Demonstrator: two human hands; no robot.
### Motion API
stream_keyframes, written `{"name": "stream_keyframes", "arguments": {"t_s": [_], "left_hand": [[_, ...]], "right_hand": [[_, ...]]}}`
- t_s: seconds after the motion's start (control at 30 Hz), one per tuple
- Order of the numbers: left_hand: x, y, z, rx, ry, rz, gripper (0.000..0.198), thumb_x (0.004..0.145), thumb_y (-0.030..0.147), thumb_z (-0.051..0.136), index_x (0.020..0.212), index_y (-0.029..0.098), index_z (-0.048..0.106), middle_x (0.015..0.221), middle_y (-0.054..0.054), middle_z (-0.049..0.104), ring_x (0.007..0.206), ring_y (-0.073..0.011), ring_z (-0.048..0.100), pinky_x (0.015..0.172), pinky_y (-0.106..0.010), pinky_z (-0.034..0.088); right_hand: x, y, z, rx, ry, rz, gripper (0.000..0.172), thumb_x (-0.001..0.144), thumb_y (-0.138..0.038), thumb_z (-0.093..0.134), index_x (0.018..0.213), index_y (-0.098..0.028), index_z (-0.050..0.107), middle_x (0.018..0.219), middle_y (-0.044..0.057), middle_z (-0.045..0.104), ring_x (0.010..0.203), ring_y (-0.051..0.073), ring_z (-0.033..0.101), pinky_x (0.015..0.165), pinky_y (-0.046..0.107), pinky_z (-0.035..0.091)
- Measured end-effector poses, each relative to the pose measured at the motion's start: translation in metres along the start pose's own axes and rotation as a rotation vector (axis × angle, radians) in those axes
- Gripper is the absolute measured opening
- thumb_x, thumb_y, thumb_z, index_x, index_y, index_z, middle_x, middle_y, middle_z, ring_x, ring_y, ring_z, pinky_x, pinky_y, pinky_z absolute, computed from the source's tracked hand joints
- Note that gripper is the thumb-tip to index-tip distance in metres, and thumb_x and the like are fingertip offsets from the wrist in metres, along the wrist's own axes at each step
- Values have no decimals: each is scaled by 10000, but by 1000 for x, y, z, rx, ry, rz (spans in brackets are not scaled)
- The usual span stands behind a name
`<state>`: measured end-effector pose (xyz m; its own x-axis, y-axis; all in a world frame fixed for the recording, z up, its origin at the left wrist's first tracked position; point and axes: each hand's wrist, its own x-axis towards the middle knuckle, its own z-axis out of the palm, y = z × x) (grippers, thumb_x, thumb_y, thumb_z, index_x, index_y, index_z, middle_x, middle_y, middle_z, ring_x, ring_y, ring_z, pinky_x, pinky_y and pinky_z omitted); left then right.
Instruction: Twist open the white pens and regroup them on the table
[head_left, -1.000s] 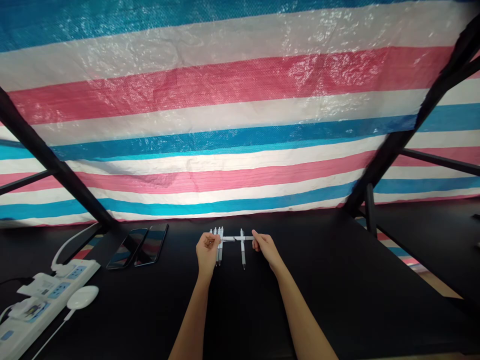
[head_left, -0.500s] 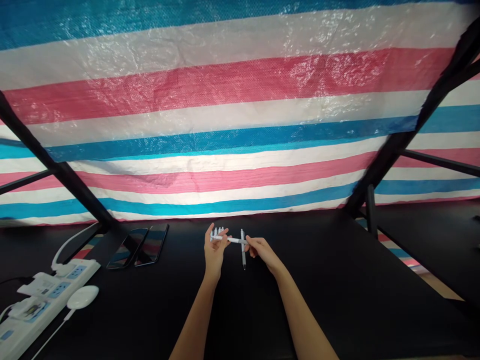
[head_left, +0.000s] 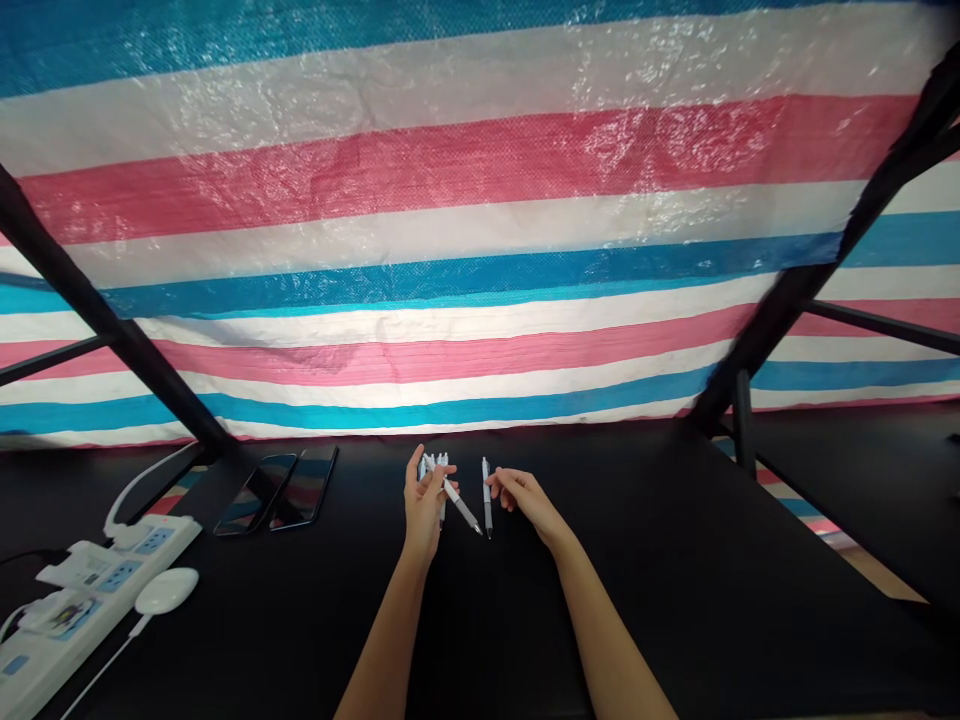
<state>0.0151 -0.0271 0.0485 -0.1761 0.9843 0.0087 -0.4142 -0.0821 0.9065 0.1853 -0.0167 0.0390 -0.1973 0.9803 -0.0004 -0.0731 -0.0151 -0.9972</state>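
- Blue, white and red striped woven plastic tarpaulin [head_left: 450,230] filling 12 o'clock behind the table.
- Matte black tabletop [head_left: 637,600] under everything.
- White multi-socket power strip [head_left: 97,600] at 8 o'clock.
- Bare left forearm [head_left: 386,630] and bare right forearm [head_left: 607,630] reaching in from 6 o'clock.
- Pair of black glass smartphones [head_left: 255,495] at 10 o'clock.
- Left hand [head_left: 424,510] raised, thumb and fingers pinching the upper end of a slanted white pen [head_left: 463,508], its tip toward 4 o'clock.
- Right hand [head_left: 529,497] loosely curled, fingers apart, empty, just beside a lone straight white pen [head_left: 487,500] at 9 o'clock.
- Tight row of white pens [head_left: 433,465] at 12 o'clock from the left hand, partly hidden by its fingers.
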Motion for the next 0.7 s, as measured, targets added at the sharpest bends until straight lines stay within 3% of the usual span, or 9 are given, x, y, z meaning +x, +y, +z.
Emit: {"name": "stream_keyframes", "arguments": {"t_s": [0.27,0.5,0.7], "left_hand": [[-5,1,6,31,-204,-146,696,664,381,708,1276,188,438,670,20,603,479,-70,510,506,-224,454],[-5,-1,4,88,-217,-132,548,665,385,707,1149,185,544,662,15,592,469,-73,498,480,-230,439],[-5,0,4,107,-197,-122,534,656,396,709,1123,179,566,663,8,594,476,-79,504,483,-233,444]], "right_hand": [[5,3,-10,198,230,-10,388,675,-561,643,695,-173,661,569,-12,532,449,79,415,429,219,302],[7,5,-19,309,434,-30,349,639,-527,666,672,-184,616,530,-23,490,425,86,392,405,230,306],[7,9,-26,319,545,-74,296,696,-495,618,665,-203,581,514,-29,464,415,98,402,398,245,318]]}}
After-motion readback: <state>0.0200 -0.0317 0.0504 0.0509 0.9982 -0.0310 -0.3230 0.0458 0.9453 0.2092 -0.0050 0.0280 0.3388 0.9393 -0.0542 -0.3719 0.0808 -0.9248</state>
